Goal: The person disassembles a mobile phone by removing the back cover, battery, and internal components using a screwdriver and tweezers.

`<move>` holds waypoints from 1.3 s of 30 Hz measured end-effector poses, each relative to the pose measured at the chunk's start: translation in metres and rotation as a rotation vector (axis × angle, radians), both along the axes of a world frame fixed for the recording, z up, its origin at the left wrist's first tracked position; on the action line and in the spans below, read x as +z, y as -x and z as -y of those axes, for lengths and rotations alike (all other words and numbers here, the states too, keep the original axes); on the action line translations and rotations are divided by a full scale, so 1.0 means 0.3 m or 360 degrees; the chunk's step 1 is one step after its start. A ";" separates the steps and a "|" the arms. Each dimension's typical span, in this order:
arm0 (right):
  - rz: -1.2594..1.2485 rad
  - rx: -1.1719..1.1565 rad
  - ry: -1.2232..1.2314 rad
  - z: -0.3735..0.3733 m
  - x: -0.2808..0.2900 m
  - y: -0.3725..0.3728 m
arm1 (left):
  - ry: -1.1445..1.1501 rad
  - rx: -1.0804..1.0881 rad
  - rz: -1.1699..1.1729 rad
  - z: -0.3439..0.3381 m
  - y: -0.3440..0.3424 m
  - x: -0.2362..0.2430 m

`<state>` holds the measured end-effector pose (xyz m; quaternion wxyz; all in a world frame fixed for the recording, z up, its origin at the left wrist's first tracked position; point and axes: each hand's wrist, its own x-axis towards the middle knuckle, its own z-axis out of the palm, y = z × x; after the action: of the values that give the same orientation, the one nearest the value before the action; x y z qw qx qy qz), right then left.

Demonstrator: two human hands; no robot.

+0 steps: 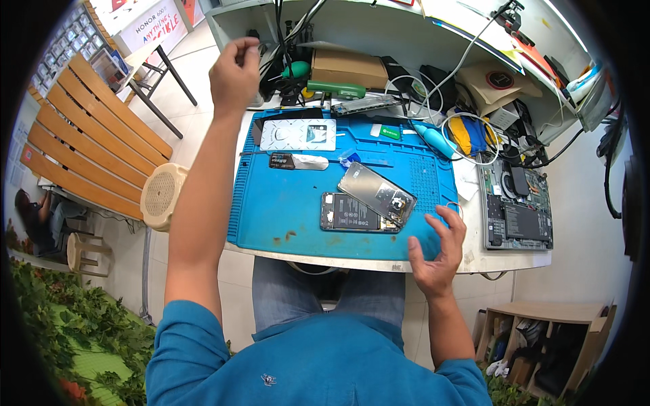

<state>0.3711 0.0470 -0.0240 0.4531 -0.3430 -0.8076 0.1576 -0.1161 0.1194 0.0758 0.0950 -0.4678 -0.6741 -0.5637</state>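
Note:
My left hand (235, 74) is raised beyond the far left corner of the blue repair mat (271, 216), beside dark cables. Its fingers are curled together, and whatever they may hold is hidden. Over the mat's near right edge hovers my right hand (439, 256), fingers spread and nothing in them. Closest to it lies an opened phone (349, 215), its black battery exposed. A grey metallic phone panel (369, 186) rests slanted across the phone's upper right part. Farther back on the mat are a patterned white flat pack (288, 135) and a small black-and-white packet (284, 161).
An opened laptop (518, 216) with bare circuitry sits at the table's right. Behind the mat are a cardboard box (349, 69), a green tube (336, 89), a light-blue bottle (439, 142) and looping white cables. A beige stool (164, 196) stands left.

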 end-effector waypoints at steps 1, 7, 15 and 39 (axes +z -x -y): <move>-0.0005 0.0010 -0.0006 -0.001 -0.010 0.005 | -0.0120 -0.0120 0.0167 -0.063 0.087 -0.002; -0.0155 -0.0156 -0.0028 0.000 -0.030 0.016 | 0.0280 -0.0169 -0.0161 -0.348 0.281 0.008; -0.0108 -0.0135 -0.0010 0.004 -0.015 0.027 | 0.0859 -0.0010 -0.0701 -0.563 0.405 0.001; 0.0016 -0.0129 0.0047 -0.002 -0.002 0.032 | 0.0480 0.0005 -0.0556 -0.710 0.535 -0.127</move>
<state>0.3617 0.0475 -0.0246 0.4499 -0.3828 -0.7929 0.1494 -0.2766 0.3323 0.0377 0.1403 -0.5661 -0.7247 -0.3669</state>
